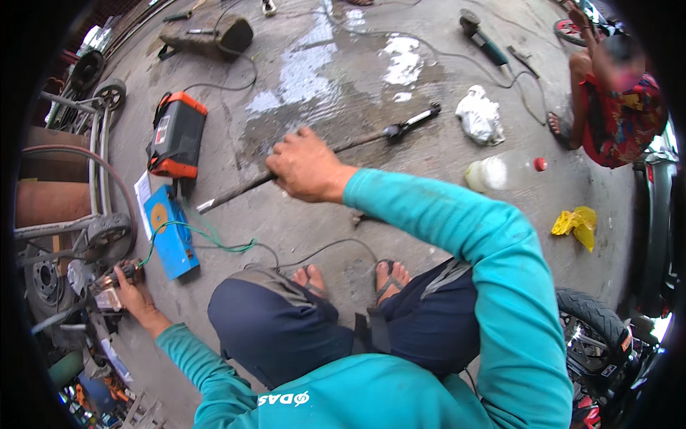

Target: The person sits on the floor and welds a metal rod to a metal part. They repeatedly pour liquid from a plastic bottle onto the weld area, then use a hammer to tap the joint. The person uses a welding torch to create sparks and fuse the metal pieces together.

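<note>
A long dark metal shaft [240, 189] with a jointed end lies slantwise just above or on the concrete in front of my feet; I cannot tell whether it touches. My right hand [309, 166] is closed around its middle, with the jointed end out to the right. Far to the left, my left hand [138, 294] has its fingers on a small boxy object [108, 299], partly clear or shiny, whose kind I cannot make out. Thin green wires [207, 239] run near it, past a blue flat panel [168, 232].
An orange and black welding machine [180, 136] stands at left, near a wheeled metal cart [96, 161]. Far right are an angle grinder [486, 44], a white plastic bag [479, 116], a red-capped bottle [500, 172] and a crouching person [618, 107]. Cables cross the wet floor.
</note>
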`<act>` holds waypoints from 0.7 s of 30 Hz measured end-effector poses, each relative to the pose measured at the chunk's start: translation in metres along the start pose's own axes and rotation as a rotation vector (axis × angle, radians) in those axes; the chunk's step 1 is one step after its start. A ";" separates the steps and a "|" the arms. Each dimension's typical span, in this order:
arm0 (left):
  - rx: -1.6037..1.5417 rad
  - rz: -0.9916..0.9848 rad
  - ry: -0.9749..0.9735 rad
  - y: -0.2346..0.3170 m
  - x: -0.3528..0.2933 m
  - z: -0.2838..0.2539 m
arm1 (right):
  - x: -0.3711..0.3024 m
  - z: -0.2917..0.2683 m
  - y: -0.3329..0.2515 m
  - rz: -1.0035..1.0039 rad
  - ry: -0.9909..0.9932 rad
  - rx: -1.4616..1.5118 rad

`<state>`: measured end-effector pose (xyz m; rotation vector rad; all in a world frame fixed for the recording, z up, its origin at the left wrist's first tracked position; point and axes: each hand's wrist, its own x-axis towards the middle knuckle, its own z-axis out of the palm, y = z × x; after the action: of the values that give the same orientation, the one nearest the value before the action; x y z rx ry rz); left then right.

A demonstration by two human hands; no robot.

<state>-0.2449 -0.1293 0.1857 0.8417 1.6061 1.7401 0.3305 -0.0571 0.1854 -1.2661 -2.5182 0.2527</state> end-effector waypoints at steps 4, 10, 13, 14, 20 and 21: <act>0.696 0.055 -0.305 0.047 -0.018 0.055 | -0.006 -0.018 0.000 0.009 -0.002 0.041; 1.440 0.668 0.086 0.075 -0.039 0.105 | 0.004 -0.021 0.000 0.036 -0.016 0.098; 0.796 0.843 0.340 0.093 -0.023 0.102 | 0.000 -0.028 0.003 0.029 0.049 0.064; 0.524 0.832 0.449 0.094 -0.010 0.102 | -0.001 -0.029 0.008 0.045 0.044 0.055; 0.626 0.703 0.368 0.097 0.022 0.103 | 0.000 -0.033 0.008 0.059 0.012 0.069; 0.836 0.705 0.415 0.096 0.016 0.106 | 0.000 -0.035 0.008 0.059 0.011 0.069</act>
<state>-0.1721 -0.0590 0.2884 1.6750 2.6210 1.7250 0.3487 -0.0522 0.2157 -1.3126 -2.4436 0.3423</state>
